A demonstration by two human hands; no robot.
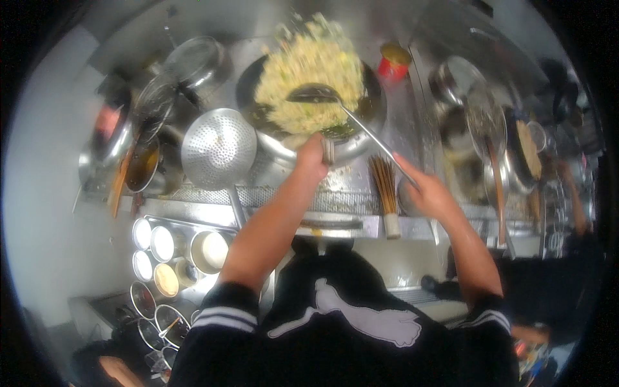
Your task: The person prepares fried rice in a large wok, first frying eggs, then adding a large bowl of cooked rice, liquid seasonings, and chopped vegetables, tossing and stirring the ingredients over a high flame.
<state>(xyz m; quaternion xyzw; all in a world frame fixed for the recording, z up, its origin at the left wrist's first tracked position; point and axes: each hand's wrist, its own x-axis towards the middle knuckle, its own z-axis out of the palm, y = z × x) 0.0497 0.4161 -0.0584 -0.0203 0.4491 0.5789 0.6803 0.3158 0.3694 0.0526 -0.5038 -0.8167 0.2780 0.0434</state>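
Note:
Fried rice (312, 72) with green bits flies up, blurred, over a large dark wok (246, 92). My left hand (313, 157) is closed at the wok's near rim, on a folded cloth (329, 151). In my right hand (425, 191) is the long metal handle of a wok ladle (314, 93), whose dark bowl is over the rice. A bamboo wok brush (384, 188) lies between my forearms, bristles away from me. To the left of the wok, a perforated metal skimmer (219, 149) rests with its handle towards me.
Seasoning containers (166, 279) stand in a tray at the left, with more pots below. Strainers, including one with a wooden handle (498, 193), and metal pots (454, 80) flank the wok. A red can (394, 63) stands behind right. Other people's arms (575, 203) show at the edges.

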